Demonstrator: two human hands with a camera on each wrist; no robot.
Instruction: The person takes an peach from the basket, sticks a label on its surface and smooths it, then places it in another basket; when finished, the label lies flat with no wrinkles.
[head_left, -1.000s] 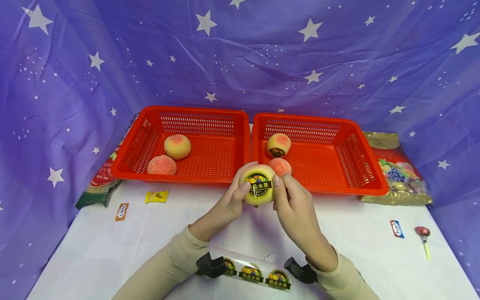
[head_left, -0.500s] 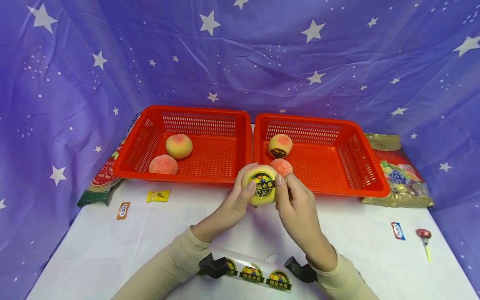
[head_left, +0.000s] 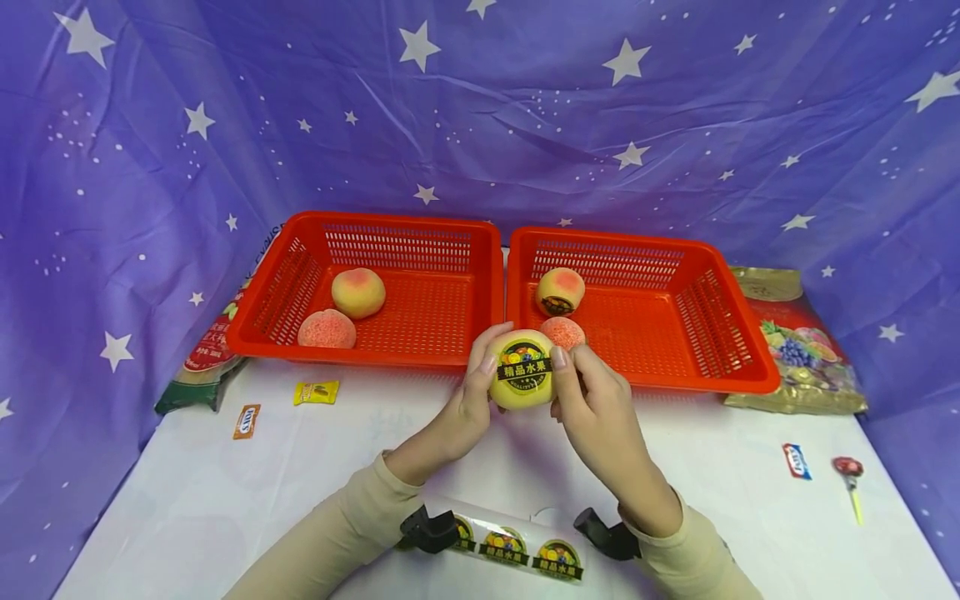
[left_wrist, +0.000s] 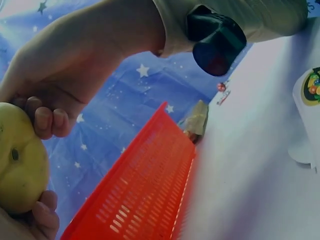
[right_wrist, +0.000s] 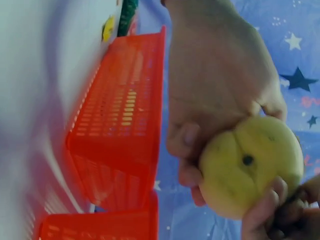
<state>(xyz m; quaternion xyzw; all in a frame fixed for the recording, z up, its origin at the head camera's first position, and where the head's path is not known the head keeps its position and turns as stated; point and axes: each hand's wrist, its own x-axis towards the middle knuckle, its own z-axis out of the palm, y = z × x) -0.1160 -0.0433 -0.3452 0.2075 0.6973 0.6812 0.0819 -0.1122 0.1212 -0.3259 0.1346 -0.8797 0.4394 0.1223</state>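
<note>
A yellow peach (head_left: 517, 402) with a round fruit sticker (head_left: 524, 369) on its upward side is held between both hands in front of the baskets. My left hand (head_left: 467, 410) grips it from the left, thumb near the sticker's edge. On the other side my right hand (head_left: 600, 407) holds it, with the thumb pressed at the sticker's right end. The peach's dark-centred underside shows in the right wrist view, fingers around it. A strip of matching stickers (head_left: 504, 546) lies on the table below, partly hidden by the black wrist cameras.
The left red basket (head_left: 427, 312) holds a yellow peach (head_left: 358, 293) and a pink peach (head_left: 327, 330). The right red basket (head_left: 637, 333) holds a stickered peach (head_left: 560, 290) and a pink one (head_left: 563, 333). Bags, small wrapped candies and a lollipop (head_left: 849, 475) lie around the sides.
The sticker now faces up more fully, with its whole band visible. The left thumb has drawn back from over it toward the peach's left edge. Both hands stay on the peach.
</note>
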